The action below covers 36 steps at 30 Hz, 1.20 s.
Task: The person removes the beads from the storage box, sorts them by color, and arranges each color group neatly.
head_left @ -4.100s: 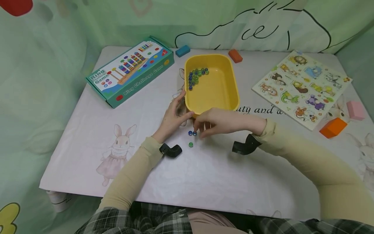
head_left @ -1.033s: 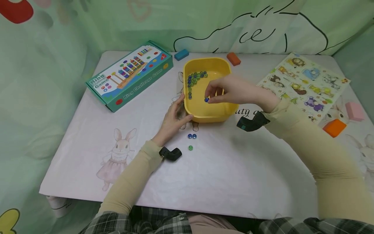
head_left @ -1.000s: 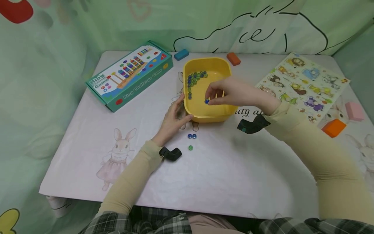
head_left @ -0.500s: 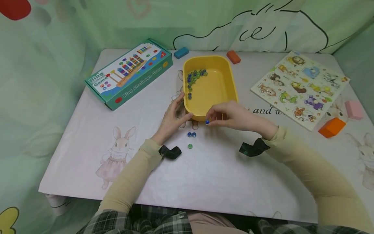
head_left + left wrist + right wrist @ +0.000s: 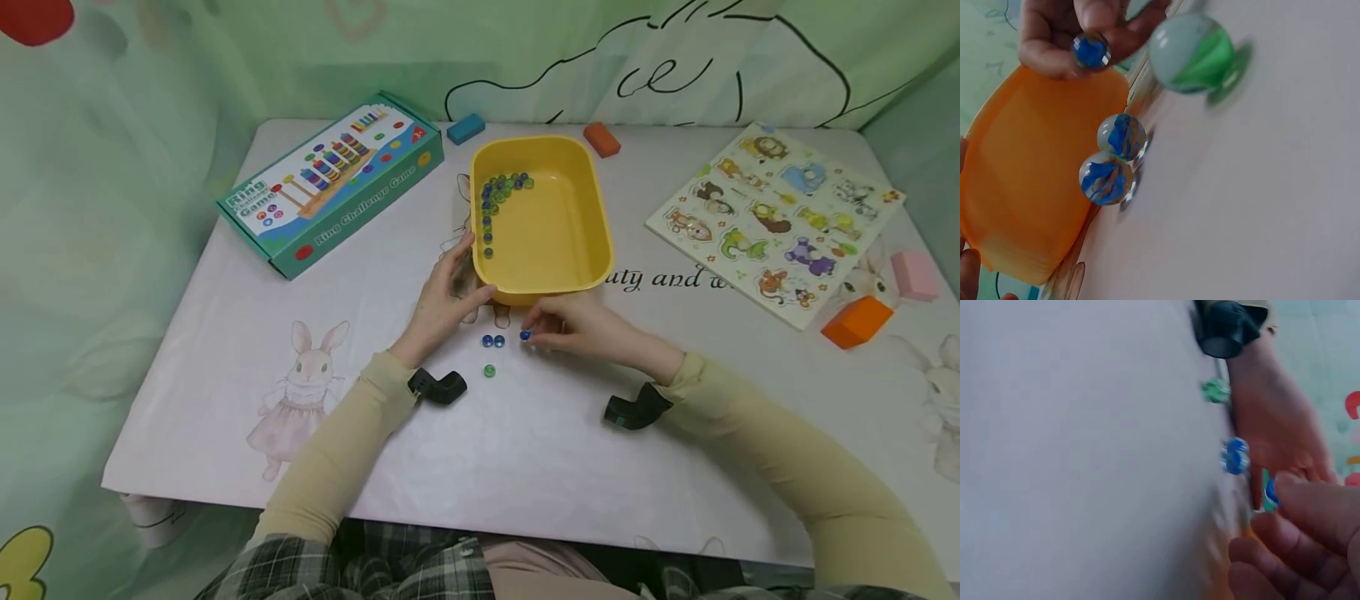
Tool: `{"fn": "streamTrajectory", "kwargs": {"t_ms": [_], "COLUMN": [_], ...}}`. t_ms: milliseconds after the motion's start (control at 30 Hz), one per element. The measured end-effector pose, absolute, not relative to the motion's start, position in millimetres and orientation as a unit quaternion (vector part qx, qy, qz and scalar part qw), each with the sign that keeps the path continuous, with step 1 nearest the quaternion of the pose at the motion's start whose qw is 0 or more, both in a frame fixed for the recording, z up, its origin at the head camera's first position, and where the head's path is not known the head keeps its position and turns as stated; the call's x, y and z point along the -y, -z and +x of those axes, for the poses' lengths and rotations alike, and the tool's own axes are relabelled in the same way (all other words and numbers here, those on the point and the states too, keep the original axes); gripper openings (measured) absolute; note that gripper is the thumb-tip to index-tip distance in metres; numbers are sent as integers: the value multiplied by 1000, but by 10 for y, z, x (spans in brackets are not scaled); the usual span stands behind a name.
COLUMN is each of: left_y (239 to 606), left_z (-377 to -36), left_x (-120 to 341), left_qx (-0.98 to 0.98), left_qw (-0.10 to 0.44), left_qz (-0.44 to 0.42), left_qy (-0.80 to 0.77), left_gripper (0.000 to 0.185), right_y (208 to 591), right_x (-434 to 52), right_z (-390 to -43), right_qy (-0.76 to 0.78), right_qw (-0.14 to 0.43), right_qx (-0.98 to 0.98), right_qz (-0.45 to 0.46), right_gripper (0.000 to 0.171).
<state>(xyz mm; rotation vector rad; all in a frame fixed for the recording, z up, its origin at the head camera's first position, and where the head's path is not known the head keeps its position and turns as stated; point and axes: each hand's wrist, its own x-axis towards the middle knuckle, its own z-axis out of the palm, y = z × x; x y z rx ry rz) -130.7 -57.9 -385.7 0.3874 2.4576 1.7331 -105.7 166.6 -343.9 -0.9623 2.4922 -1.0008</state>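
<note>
My right hand (image 5: 585, 329) pinches a blue marble (image 5: 525, 335) between thumb and fingertips, low over the table in front of a yellow plastic basin (image 5: 562, 233). The left wrist view shows that held marble (image 5: 1091, 50) near the fingertips. My left hand (image 5: 435, 312) rests against the basin's near left corner, thumb at the front and fingers along the side. Inside, several blue and green marbles (image 5: 497, 197) line the left wall and far left corner. Two blue marbles (image 5: 1113, 156) lie side by side on the table, with a green marble (image 5: 1192, 55) nearer my body.
A green ring game box (image 5: 333, 183) lies at the back left. A blue block (image 5: 466, 129) and a red-orange block (image 5: 602, 140) sit behind the basin. To the right are an animal puzzle board (image 5: 776, 221), an orange block (image 5: 857, 322) and a pink block (image 5: 915, 276).
From over the basin, my right hand has come down towards me to the tabletop, still pinching the blue marble. The left hand stays put. The marble line inside is longer than four seconds ago.
</note>
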Motion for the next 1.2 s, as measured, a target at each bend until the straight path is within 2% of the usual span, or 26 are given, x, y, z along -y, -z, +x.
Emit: {"fn": "streamTrajectory", "kwargs": {"t_ms": [367,700,1000,1200], "left_y": [3828,3839,3830,3832], "left_z": [-1302,-1300,-1292,-1299], "left_x": [579,579,574,572], "left_qx": [-808,-807,-806,-806], "left_qw": [57,56,59,44], "left_qz": [126,130,128,137], "left_qy": [-573,-573,-575,-574], "left_gripper": [75,74,73,73], "right_y": [3538,3560,3555,3551], "right_x": [-1506,-1453,-1441,-1436], "right_z": [-1033,-1002,-1007,-1007], "right_qy": [321,307,284,272], "right_qw": [143,121,132,120], "right_qx": [-887,-893,-902,-904], "right_qz": [-299,-306,-298,-308], "right_gripper": [10,13,14,13]}}
